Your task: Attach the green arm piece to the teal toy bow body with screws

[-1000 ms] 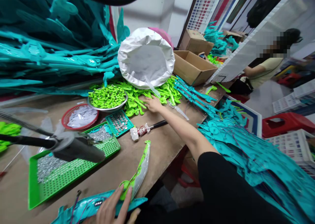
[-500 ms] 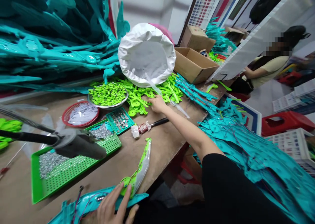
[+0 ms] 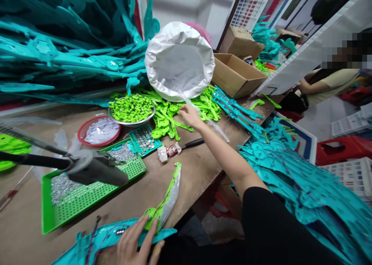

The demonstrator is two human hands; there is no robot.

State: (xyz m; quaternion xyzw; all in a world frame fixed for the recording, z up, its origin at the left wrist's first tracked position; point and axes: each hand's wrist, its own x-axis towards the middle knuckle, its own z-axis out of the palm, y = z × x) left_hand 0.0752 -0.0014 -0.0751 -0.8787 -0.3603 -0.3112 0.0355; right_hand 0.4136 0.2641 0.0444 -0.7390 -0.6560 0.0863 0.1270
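From where I stand, the brown surface [image 3: 200, 168] takes up most of the view, with a great heap of teal parts [image 3: 72, 59] rising at its far left and a second teal stack [image 3: 293, 179] beyond its right edge. A white sack [image 3: 155, 69] gapes at the back, next to an open cardboard box [image 3: 228, 77]. In front of the sack spreads a pile of lime pieces [image 3: 164, 119]; the right hand [image 3: 190, 115] is at its near edge, fingers curled, though I can't tell whether they grip one. A perforated green tray [image 3: 87, 197] holds small metal bits. Nearest the person lies a teal part [image 3: 113, 232] with wires, and across it a curved green piece [image 3: 161, 208] with a translucent strip along one side. The left hand [image 3: 132, 239] rests over both, its fingers apart on the green piece's broad end. A metal bowl [image 3: 124, 122] brims with lime bits, and a hammer-like tool [image 3: 194, 142] lies below the pile.
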